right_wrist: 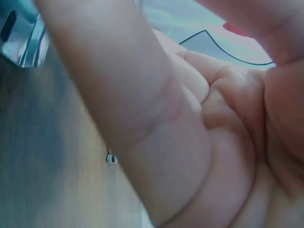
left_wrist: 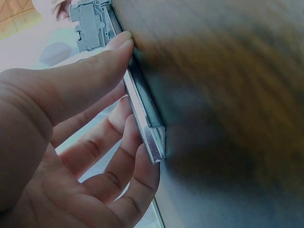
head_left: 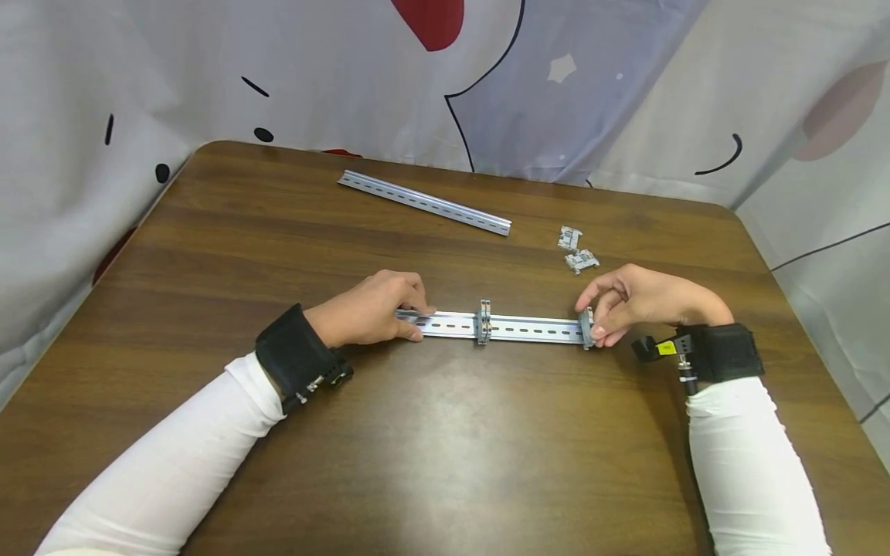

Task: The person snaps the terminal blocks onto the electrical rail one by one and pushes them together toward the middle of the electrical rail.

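Observation:
A slotted metal DIN rail (head_left: pixel 531 330) lies across the middle of the table. At its left end my left hand (head_left: pixel 368 309) grips it, thumb on the near edge and fingers along the far edge. Grey terminal blocks (head_left: pixel 483 323) stand upright on the rail near its middle; one flat side shows in the left wrist view. By the rail's right end, my right hand (head_left: pixel 653 297) pinches another grey terminal block (head_left: pixel 586 327) between thumb and fingers. The right wrist view shows mostly fingers and palm, with the rail's end (right_wrist: pixel 23 45) at upper left; the pinched block is hidden there.
A second DIN rail (head_left: pixel 426 202) lies slantwise toward the back of the wooden table (head_left: pixel 445 448). Two loose light-grey pieces (head_left: pixel 569 238) (head_left: pixel 582 261) lie flat beyond my right hand. A printed curtain (head_left: pixel 313 69) hangs behind the table's far edge.

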The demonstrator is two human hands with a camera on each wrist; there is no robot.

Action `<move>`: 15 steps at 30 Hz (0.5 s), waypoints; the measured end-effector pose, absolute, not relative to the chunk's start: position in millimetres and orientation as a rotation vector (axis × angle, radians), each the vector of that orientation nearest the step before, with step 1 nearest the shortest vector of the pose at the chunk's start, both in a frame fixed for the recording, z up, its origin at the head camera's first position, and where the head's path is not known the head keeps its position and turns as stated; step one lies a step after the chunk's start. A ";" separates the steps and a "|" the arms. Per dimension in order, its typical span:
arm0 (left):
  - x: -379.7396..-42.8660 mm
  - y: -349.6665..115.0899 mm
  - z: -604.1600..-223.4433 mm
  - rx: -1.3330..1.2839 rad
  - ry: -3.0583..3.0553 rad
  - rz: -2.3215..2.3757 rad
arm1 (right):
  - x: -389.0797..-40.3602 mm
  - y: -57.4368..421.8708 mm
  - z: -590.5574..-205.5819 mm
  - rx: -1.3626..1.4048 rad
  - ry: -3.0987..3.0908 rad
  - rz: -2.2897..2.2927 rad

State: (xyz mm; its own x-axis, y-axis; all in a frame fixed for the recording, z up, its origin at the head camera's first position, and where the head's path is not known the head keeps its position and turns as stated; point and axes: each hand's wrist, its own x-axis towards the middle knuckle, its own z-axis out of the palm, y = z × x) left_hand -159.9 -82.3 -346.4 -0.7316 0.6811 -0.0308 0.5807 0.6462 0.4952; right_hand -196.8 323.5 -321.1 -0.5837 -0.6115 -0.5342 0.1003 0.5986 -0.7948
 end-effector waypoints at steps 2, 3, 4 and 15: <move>-159.9 -82.5 -346.2 1.025 2.651 0.684 | -197.1 320.2 -322.3 -0.415 1.949 -1.061; -159.9 -82.6 -346.1 1.024 2.650 0.682 | -197.0 318.1 -323.0 -0.420 1.942 -1.070; -159.9 -82.7 -346.0 1.023 2.649 0.679 | -196.9 315.6 -323.8 -0.423 1.934 -1.080; -160.0 -82.9 -345.7 1.042 2.655 0.673 | -188.3 268.7 -330.1 -0.358 1.958 -1.191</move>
State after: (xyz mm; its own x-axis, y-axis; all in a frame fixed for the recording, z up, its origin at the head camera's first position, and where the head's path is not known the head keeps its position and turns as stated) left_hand -160.0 -82.9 -345.7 -0.7280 0.6850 -0.0283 0.5888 0.6458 0.4860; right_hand -188.3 268.7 -330.1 -0.6409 -0.5948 -0.4852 0.1573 0.5170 -0.8414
